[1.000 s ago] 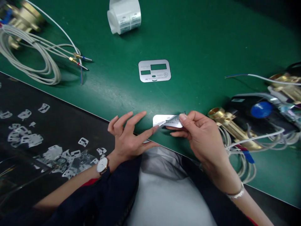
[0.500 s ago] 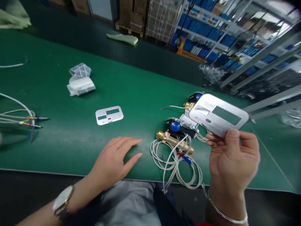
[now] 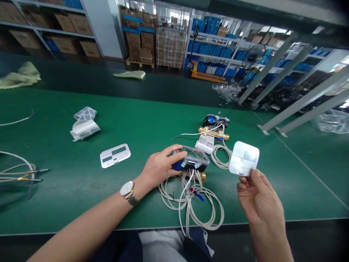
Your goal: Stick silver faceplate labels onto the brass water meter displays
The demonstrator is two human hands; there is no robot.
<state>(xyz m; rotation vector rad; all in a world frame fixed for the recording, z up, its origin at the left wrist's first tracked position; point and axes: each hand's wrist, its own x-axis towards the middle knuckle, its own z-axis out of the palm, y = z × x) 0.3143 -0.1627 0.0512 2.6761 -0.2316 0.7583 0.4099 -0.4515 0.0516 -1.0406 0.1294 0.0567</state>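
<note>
My left hand [image 3: 166, 162] wraps its fingers around the near end of a meter with a clear cover [image 3: 200, 156], black housing and a blue round part, set over a brass pipe fitting [image 3: 202, 177]. Coiled pale cables [image 3: 209, 214] hang from it towards the table's front edge. In my right hand [image 3: 260, 196], a silver-white faceplate [image 3: 244, 159] with rounded corners is pinched between thumb and fingers, held up to the right of the meter. A second faceplate with cutouts [image 3: 115, 155] lies flat to the left.
Behind the held meter sits another brass-fitted meter [image 3: 214, 131] with a white label and coiled cable. Rolled clear-and-white film [image 3: 85, 123] and cable ends [image 3: 29, 174] lie on the left of the green table [image 3: 141, 120]. Grey metal legs [image 3: 297, 91] stand at right.
My left hand has moved right and up from the bare tabletop and taken hold of the near meter. The faceplate in my right hand has turned and come lower. The camera view has tilted up.
</note>
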